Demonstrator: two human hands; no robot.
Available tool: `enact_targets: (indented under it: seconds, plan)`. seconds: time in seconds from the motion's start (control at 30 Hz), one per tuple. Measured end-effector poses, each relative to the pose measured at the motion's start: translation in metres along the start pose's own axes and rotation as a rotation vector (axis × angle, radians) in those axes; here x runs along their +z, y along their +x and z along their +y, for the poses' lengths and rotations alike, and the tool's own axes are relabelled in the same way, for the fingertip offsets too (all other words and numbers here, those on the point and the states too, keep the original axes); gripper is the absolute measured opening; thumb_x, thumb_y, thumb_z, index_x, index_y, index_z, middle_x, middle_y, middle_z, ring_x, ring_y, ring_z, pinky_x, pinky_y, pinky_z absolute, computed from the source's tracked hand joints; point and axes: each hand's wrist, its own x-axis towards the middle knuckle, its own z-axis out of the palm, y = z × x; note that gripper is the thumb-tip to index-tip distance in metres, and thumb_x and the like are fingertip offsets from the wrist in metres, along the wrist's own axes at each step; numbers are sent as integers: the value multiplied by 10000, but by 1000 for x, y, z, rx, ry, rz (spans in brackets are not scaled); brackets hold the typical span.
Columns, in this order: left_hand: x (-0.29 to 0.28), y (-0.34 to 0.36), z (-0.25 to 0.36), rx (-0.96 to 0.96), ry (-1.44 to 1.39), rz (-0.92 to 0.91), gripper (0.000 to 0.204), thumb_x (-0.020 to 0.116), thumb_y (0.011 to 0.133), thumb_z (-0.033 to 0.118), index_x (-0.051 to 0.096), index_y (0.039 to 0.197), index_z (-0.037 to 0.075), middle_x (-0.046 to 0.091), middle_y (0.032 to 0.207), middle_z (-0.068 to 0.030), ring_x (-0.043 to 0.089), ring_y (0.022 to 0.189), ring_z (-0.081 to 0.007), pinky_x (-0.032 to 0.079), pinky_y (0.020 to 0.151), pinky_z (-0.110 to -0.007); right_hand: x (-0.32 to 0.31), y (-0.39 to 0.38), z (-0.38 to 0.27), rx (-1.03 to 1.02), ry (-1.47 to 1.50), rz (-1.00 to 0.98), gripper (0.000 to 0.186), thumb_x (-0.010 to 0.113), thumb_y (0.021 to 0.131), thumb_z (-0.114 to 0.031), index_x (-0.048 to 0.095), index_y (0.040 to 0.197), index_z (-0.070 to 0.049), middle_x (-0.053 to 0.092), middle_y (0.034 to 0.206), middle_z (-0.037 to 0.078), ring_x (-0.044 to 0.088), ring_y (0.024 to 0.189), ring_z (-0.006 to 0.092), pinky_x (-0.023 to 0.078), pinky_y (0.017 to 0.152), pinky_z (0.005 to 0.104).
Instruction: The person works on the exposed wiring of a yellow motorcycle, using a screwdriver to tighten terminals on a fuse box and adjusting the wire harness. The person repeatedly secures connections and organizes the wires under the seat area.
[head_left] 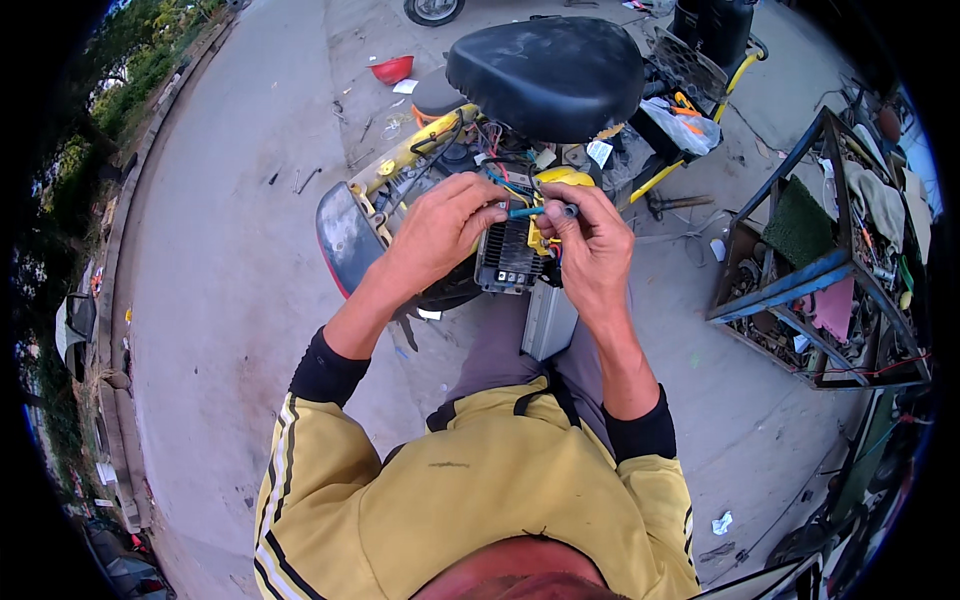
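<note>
My left hand (445,228) and my right hand (592,235) meet over the opened body of a yellow scooter (432,135). Between their fingertips runs a short teal wire (525,212), pinched by both hands. A small dark round end shows at my right fingertips; its kind is unclear. Just under the hands sits a black finned controller box (508,255) with terminals on its near end. Coloured wires surround it, partly hidden by my fingers. A silver metal case (550,318) stands between my legs. The black seat (546,75) lies beyond the hands.
To the right stands a blue metal-framed rack (800,285) full of parts and rags. A hammer (682,203) lies on the ground near it. A red bowl (392,69) and loose tools are beyond the scooter. At far left runs a kerb (135,250).
</note>
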Motion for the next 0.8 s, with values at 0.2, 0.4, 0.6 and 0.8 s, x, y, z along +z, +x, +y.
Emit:
enact_targets:
  seconds: [0.2, 0.4, 0.6, 0.8]
  plan:
    - [5, 4, -46, -212, -99, -67, 183, 713, 1018, 76, 771, 1161, -21, 724, 1046, -178, 715, 981, -378, 563, 884, -438, 0, 8, 9, -199, -321, 0, 259, 743, 978, 72, 775, 1225, 2, 756, 1082, 139, 766, 921, 273, 609, 818, 363]
    - [18, 8, -62, -388, -298, -37, 238, 739, 1027, 127, 769, 1160, -68, 758, 1074, -173, 768, 919, -283, 585, 838, -398, 16, 8, 16, -314, -437, -44, 375, 690, 918, 155, 758, 1247, -12, 748, 1129, 150, 775, 983, 327, 625, 857, 411]
    - [27, 9, -67, -499, -470, -29, 213, 785, 1028, 94, 748, 1168, -62, 767, 1022, -66, 709, 935, -119, 588, 856, -320, 8, 17, 11, -423, -470, -237, 458, 624, 890, 217, 756, 1262, -13, 758, 1153, 146, 787, 1004, 273, 652, 869, 394]
    - [35, 11, -73, -556, -646, -13, 196, 835, 977, 67, 729, 1115, -21, 764, 1019, -48, 707, 968, -119, 586, 869, -315, 12, 4, 3, -294, -342, -213, 378, 704, 982, 108, 745, 1334, -21, 775, 1163, 162, 780, 971, 250, 637, 875, 366]
